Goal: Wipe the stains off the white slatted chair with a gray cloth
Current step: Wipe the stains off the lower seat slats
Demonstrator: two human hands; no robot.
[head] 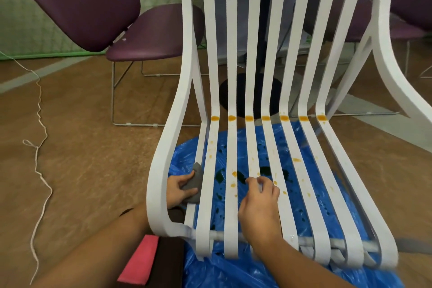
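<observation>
Gripping the gray cloth (195,182) in my left hand (181,190), low and left of centre between the outer frame and the first seat slat, I see my right hand (259,203) with its fingers curled over a middle slat of the white slatted chair (254,54), which fills the centre and right of the frame. A row of orange stains (249,118) crosses the slats where seat meets back, with smaller spots scattered down the seat. A blue plastic sheet (233,271) lies beneath the chair, purple chairs (79,0) stand at upper left, and a pink cloth (140,259) sits at lower left.
</observation>
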